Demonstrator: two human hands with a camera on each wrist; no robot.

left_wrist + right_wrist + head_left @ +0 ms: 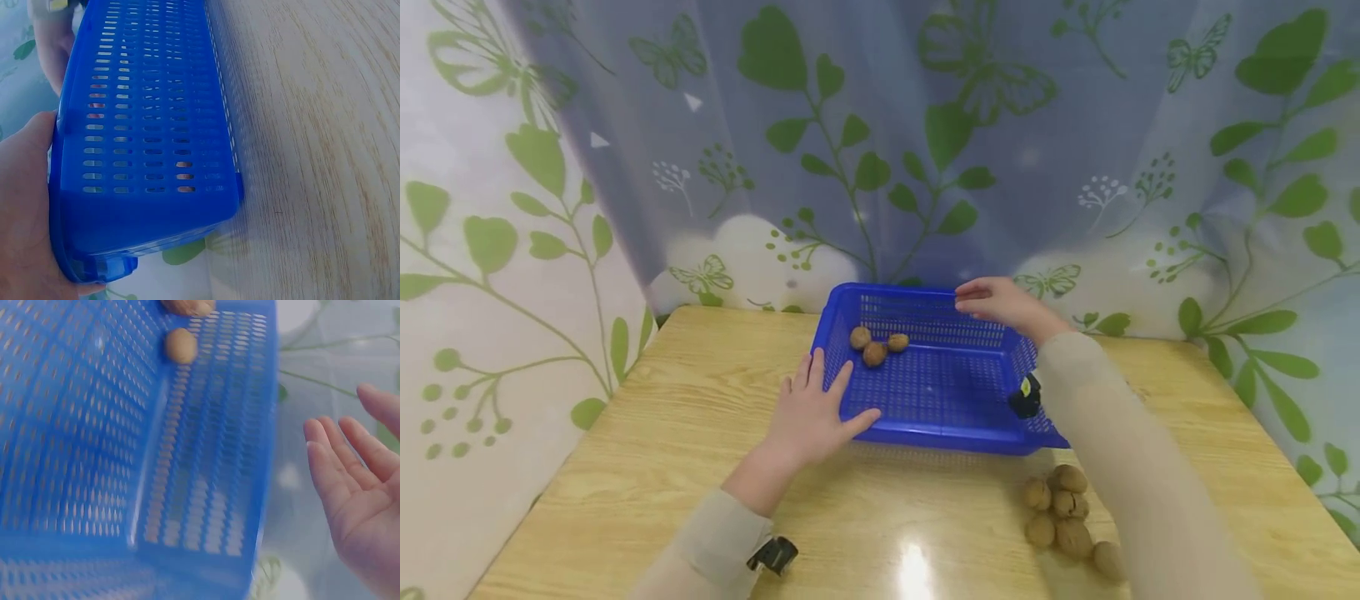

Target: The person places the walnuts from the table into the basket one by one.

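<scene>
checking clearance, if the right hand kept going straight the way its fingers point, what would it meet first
Probably the blue basket: the right hand points left along its far rim, open and just off it. Depth is unclear, so it might pass above the rim.

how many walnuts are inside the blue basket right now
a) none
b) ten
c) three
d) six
c: the head view shows three walnuts lying together near the far left corner of the blue basket, while the other walnuts lie in a loose pile on the table in front of it.
</scene>
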